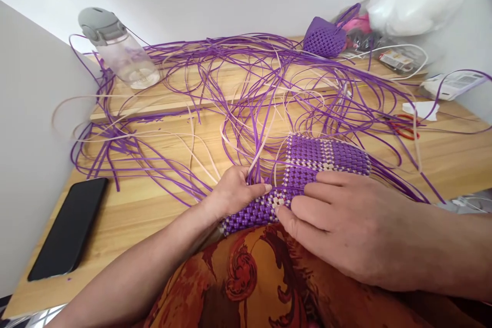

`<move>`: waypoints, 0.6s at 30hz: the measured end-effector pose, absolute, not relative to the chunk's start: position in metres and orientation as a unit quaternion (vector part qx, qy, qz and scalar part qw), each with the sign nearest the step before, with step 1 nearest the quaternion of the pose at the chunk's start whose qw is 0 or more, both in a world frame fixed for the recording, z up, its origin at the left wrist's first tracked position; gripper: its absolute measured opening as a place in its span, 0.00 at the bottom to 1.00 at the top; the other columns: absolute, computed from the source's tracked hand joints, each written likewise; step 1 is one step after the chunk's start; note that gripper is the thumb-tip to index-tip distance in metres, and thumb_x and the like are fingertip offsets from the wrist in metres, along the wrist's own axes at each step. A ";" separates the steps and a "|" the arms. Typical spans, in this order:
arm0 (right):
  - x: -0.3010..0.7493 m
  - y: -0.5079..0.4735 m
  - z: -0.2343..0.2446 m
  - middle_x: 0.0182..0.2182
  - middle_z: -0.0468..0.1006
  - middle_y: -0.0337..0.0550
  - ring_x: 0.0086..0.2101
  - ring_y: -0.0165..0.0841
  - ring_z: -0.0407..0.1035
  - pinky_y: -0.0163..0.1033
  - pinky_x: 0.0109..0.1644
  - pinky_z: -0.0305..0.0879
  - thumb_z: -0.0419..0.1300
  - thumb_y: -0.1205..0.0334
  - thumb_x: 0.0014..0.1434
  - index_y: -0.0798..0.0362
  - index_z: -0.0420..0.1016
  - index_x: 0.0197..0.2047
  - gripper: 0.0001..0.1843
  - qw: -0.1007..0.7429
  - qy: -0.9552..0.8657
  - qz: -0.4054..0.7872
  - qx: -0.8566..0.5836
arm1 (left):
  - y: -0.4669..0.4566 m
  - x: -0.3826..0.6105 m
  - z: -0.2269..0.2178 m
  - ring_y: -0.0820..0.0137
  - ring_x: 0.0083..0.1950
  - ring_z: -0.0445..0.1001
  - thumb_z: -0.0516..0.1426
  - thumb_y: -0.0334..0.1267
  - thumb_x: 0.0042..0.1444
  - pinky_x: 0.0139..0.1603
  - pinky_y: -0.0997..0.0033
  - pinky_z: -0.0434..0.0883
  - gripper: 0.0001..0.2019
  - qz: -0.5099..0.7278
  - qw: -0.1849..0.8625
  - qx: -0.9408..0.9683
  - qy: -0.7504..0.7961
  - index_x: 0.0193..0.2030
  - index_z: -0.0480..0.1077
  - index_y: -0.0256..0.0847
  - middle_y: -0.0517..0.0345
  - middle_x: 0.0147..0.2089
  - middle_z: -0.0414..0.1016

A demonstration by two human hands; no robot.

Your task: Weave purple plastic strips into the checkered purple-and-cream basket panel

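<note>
Two bare hands work at the near edge of the bench (453, 148), on a purple-and-cream woven piece (323, 151) that lies just right of that edge's middle, its lower part against the patterned cloth (242, 271) below. The left hand (232, 192) has its fingers closed on the piece's left part, the thumb laid flat across the weave, with loose strips (119, 138) rising beside it. The right hand (342, 220) rests palm down over the right part, fingers slightly bent and close together, their tips touching the weave; whether they pinch anything underneath I cannot tell.

The strips, purple and cream, fan out from the piece and tangle along the back edge and toward the left edge. Near the left front corner lies a dark phone (69, 228). Toward the left back corner a clear bottle (132, 56) with a grey lid stands among the strips. At the back edge, right of middle, sits a small purple woven basket (325, 37); a white bag (418, 2) bulges near the right back corner. Red handles (409, 135) of a tool show toward the right edge, just beside a white scrap (423, 109).
</note>
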State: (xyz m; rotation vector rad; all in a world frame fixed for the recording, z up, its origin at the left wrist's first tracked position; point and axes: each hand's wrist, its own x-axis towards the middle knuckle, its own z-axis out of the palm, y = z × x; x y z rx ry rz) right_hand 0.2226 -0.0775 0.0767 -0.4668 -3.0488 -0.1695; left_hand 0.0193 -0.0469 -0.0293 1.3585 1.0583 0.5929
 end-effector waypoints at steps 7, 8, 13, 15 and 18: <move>0.208 -0.030 0.067 0.25 0.75 0.40 0.26 0.30 0.66 0.37 0.31 0.54 0.53 0.67 0.61 0.54 0.74 0.30 0.11 -0.160 -0.951 0.140 -0.222 | -0.046 0.018 -0.031 0.71 0.29 0.68 0.59 0.41 0.49 0.32 0.73 0.65 0.10 0.240 0.591 0.612 0.468 0.31 0.74 0.36 0.59 0.27 0.72; 0.205 -0.021 0.064 0.27 0.75 0.41 0.27 0.30 0.67 0.37 0.32 0.55 0.51 0.66 0.62 0.55 0.74 0.31 0.12 -0.163 -0.945 0.151 -0.239 | -0.045 0.018 -0.031 0.72 0.28 0.67 0.59 0.41 0.49 0.31 0.73 0.64 0.10 0.236 0.589 0.617 0.466 0.31 0.74 0.35 0.60 0.27 0.71; 0.197 0.003 0.054 0.32 0.75 0.44 0.33 0.31 0.68 0.36 0.36 0.57 0.50 0.69 0.62 0.57 0.74 0.32 0.12 -0.115 -0.942 0.129 -0.287 | -0.044 0.017 -0.033 0.75 0.28 0.64 0.58 0.39 0.50 0.31 0.75 0.63 0.08 0.237 0.595 0.614 0.462 0.30 0.72 0.36 0.62 0.27 0.68; 0.199 -0.001 0.058 0.32 0.75 0.43 0.32 0.31 0.67 0.36 0.35 0.56 0.51 0.72 0.59 0.56 0.73 0.32 0.10 -0.108 -0.953 0.139 -0.247 | -0.045 0.017 -0.032 0.75 0.26 0.62 0.59 0.40 0.49 0.29 0.76 0.62 0.08 0.235 0.596 0.609 0.468 0.27 0.70 0.36 0.63 0.25 0.66; 0.211 -0.017 0.070 0.29 0.75 0.42 0.28 0.31 0.66 0.36 0.31 0.54 0.54 0.75 0.53 0.54 0.73 0.33 0.10 -0.132 -0.946 0.141 -0.262 | -0.045 0.018 -0.029 0.75 0.26 0.63 0.59 0.40 0.49 0.30 0.76 0.63 0.08 0.236 0.606 0.601 0.465 0.27 0.71 0.36 0.63 0.25 0.67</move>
